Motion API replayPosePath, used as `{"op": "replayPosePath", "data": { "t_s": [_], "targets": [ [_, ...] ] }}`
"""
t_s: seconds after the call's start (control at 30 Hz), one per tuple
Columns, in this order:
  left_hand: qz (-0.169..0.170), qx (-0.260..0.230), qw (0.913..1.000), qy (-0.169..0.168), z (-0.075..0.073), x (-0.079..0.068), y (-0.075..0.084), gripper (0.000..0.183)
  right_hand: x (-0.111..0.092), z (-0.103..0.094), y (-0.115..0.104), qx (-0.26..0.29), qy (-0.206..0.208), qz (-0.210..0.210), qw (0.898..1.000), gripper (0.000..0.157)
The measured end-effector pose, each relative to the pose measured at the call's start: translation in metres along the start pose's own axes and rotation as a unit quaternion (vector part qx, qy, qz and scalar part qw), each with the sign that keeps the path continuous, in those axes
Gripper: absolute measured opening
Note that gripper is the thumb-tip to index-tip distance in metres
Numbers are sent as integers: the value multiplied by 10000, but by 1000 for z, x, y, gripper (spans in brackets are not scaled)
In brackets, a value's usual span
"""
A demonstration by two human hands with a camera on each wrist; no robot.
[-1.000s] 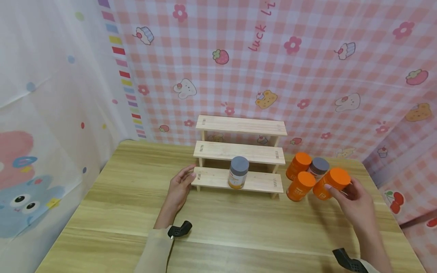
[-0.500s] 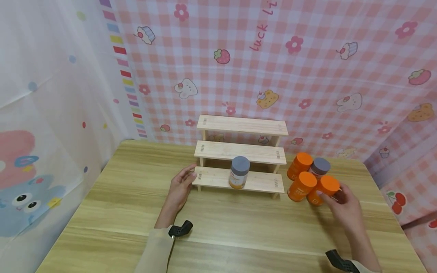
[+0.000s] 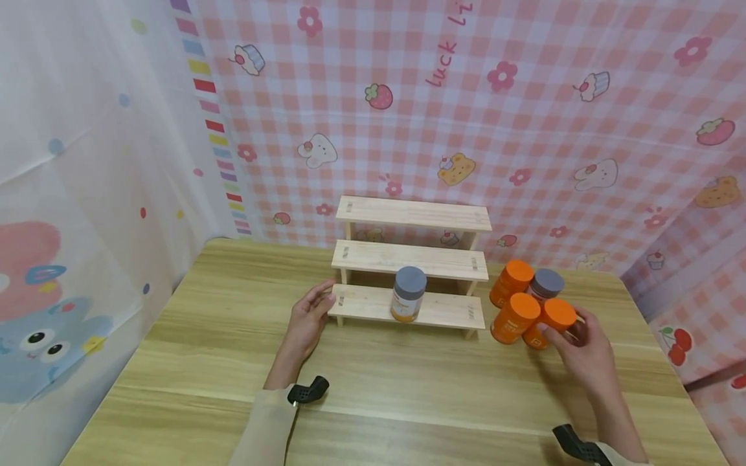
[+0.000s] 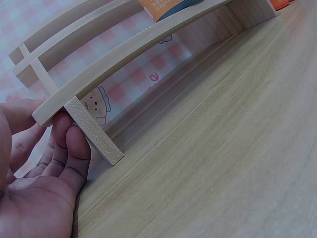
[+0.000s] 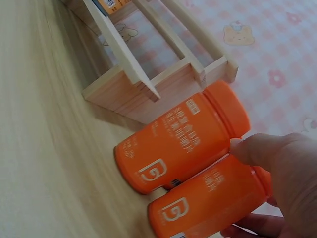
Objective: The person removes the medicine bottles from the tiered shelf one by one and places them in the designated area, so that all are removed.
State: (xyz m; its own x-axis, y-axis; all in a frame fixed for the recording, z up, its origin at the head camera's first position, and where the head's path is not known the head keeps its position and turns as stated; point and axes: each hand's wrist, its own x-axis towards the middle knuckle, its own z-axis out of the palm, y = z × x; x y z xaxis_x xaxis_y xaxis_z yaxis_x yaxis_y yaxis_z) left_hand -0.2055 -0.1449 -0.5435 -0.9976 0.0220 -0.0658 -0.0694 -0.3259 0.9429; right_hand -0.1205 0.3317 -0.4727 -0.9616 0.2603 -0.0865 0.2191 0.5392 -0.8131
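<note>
A three-step wooden shelf (image 3: 361,301) stands on the table. My left hand (image 3: 307,321) pinches the left end of its lowest step; in the left wrist view the fingers curl under the board (image 4: 129,57). A grey-capped bottle (image 3: 409,294) stands upright on that step. My right hand (image 3: 587,353) holds an orange bottle (image 3: 557,313) by its upper part, thumb in front and fingers partly hidden behind. That bottle stands against another orange bottle (image 3: 515,317). Behind them are a third orange bottle (image 3: 513,283) and a second grey-capped bottle (image 3: 548,283), mostly hidden below its cap.
The wood-grain table (image 3: 419,395) stretches in front of the shelf. A pink checked cloth (image 3: 408,142) hangs close behind the shelf, and a white patterned curtain (image 3: 111,194) hangs on the left. The bottle group stands just right of the shelf.
My right hand has moved the orange bottle left and down, from a raised spot beside the group to against the front orange bottle. My left hand has stayed on the shelf.
</note>
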Motion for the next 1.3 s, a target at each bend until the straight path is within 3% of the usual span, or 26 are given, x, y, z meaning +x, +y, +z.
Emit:
{"op": "replayPosePath", "data": {
  "t_s": [0.3,0.57,0.93,1.3],
  "targets": [
    [3,-56,10000,-16,1,-1,1,44,-7,-7,-17,-217,504,-525,9971,90],
    [48,-28,10000,-10,0,0,-1,46,-15,-10,-35,-318,678,-801,9940,94],
    [-36,-41,10000,-12,1,-1,1,44,-23,-1,-64,-455,597,-1404,9872,94],
    [-47,-26,10000,-12,0,-1,1,43,-25,26,-89,-240,346,-2238,9737,94]
  ]
}}
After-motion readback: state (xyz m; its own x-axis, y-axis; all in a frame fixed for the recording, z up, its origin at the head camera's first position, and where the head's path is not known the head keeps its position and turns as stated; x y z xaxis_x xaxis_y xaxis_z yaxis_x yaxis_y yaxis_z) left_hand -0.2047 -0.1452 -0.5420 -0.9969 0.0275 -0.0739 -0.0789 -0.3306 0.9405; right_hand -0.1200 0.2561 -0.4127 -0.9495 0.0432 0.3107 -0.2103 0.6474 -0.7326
